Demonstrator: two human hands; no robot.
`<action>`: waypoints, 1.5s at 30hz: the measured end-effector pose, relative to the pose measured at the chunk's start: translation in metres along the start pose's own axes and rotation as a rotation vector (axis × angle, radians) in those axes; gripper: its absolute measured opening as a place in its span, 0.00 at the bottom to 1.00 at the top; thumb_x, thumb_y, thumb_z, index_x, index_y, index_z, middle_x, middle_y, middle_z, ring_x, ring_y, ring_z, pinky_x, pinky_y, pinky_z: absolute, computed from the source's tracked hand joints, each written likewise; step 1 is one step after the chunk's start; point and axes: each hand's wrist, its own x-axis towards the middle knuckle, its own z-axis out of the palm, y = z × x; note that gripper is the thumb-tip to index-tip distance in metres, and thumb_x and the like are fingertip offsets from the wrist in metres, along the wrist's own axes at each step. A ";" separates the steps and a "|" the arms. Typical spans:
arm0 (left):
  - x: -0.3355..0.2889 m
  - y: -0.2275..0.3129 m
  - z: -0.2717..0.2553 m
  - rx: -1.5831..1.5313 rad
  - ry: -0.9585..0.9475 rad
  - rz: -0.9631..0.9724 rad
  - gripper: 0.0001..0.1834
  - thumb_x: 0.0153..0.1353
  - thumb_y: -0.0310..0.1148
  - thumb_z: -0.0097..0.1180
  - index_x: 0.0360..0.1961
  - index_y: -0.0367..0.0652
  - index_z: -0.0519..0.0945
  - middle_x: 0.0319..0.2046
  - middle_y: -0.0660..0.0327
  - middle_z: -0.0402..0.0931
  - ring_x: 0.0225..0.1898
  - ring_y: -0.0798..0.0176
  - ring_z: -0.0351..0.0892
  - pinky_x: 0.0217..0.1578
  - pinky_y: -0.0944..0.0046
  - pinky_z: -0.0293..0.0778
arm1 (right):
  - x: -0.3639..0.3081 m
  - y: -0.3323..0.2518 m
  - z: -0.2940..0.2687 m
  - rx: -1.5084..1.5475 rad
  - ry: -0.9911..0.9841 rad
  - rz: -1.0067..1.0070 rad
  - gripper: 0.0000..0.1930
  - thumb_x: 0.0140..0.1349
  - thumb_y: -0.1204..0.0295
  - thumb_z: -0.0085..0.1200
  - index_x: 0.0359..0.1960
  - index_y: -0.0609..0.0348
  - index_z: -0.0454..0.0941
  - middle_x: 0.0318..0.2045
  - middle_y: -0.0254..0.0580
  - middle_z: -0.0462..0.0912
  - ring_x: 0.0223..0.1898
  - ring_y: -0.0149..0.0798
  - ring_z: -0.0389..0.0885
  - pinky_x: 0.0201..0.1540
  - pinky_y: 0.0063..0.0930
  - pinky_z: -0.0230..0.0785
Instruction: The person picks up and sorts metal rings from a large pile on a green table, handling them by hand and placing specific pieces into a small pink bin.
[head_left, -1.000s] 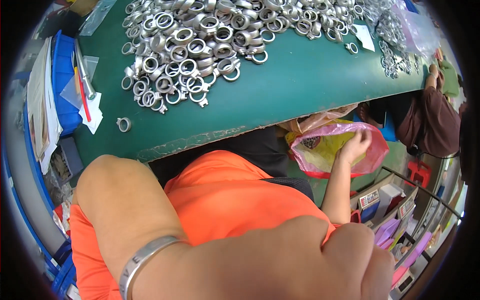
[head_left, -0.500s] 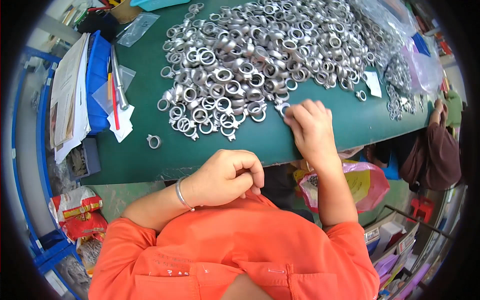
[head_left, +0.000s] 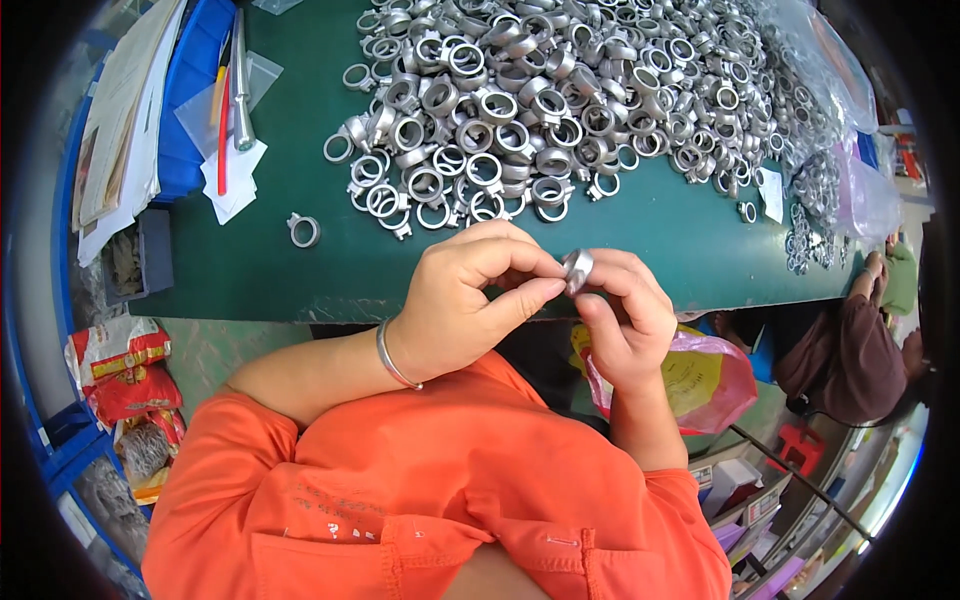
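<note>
A silver metal ring (head_left: 577, 270) is held up between both hands, just over the table's front edge. My left hand (head_left: 475, 285) pinches its left side with thumb and forefinger. On the other side, my right hand (head_left: 628, 315) grips it between curled fingers and thumb. Past my hands lies a big heap of similar metal rings (head_left: 520, 110), many with a small lug on the rim. One single ring (head_left: 304, 231) rests apart from the heap at the left, and another ring (head_left: 747, 212) lies at the right.
The green table (head_left: 400, 275) ends just before my body. A blue tray (head_left: 185, 130) with papers, a red pen (head_left: 222, 140) and a tapered metal rod (head_left: 241, 85) are at the left. Plastic bags (head_left: 865, 195) lie at the right. A pink bag (head_left: 725, 385) stands below; another person's arm (head_left: 850, 330) is beyond.
My right hand has come back from the heap's front edge toward my body, with a ring in it. My left hand has moved up and right and taken hold of the ring too.
</note>
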 end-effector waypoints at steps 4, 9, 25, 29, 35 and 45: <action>-0.002 0.001 0.004 -0.178 -0.019 -0.082 0.04 0.55 0.17 0.53 0.33 0.31 0.76 0.32 0.57 0.73 0.32 0.69 0.76 0.32 0.72 0.76 | -0.004 -0.001 0.009 0.089 0.070 0.088 0.04 0.53 0.79 0.56 0.30 0.67 0.76 0.34 0.50 0.79 0.32 0.37 0.78 0.33 0.23 0.71; -0.002 -0.002 0.006 -0.361 0.008 -0.193 0.11 0.52 0.16 0.56 0.38 0.32 0.74 0.32 0.57 0.73 0.32 0.67 0.78 0.36 0.70 0.77 | -0.006 0.003 0.014 0.528 0.171 0.487 0.03 0.57 0.79 0.54 0.28 0.67 0.76 0.36 0.48 0.79 0.30 0.30 0.76 0.31 0.19 0.69; -0.001 -0.006 0.003 -0.267 0.074 -0.055 0.05 0.52 0.18 0.57 0.32 0.31 0.78 0.29 0.58 0.76 0.26 0.68 0.79 0.27 0.73 0.75 | 0.004 -0.006 0.019 0.654 0.104 0.691 0.11 0.64 0.71 0.47 0.36 0.70 0.75 0.22 0.39 0.77 0.18 0.27 0.74 0.21 0.17 0.70; 0.002 -0.008 0.000 -0.056 0.070 0.048 0.07 0.50 0.19 0.59 0.32 0.33 0.78 0.27 0.57 0.76 0.25 0.67 0.79 0.26 0.71 0.75 | 0.001 -0.007 0.020 0.713 0.117 0.691 0.08 0.64 0.75 0.45 0.37 0.70 0.73 0.25 0.40 0.77 0.22 0.27 0.75 0.26 0.18 0.71; 0.004 -0.001 -0.006 0.139 0.002 0.064 0.09 0.49 0.18 0.58 0.34 0.34 0.78 0.36 0.56 0.74 0.32 0.68 0.77 0.31 0.73 0.75 | 0.035 0.004 -0.036 -0.194 0.095 -0.044 0.05 0.53 0.81 0.56 0.30 0.63 0.73 0.28 0.40 0.76 0.27 0.28 0.74 0.29 0.20 0.68; 0.001 0.012 -0.009 0.161 -0.149 0.157 0.05 0.50 0.17 0.55 0.30 0.33 0.79 0.28 0.57 0.76 0.26 0.67 0.77 0.27 0.72 0.74 | 0.221 0.022 -0.281 -1.316 0.622 -0.188 0.12 0.54 0.66 0.57 0.36 0.60 0.79 0.32 0.44 0.80 0.31 0.37 0.77 0.37 0.27 0.69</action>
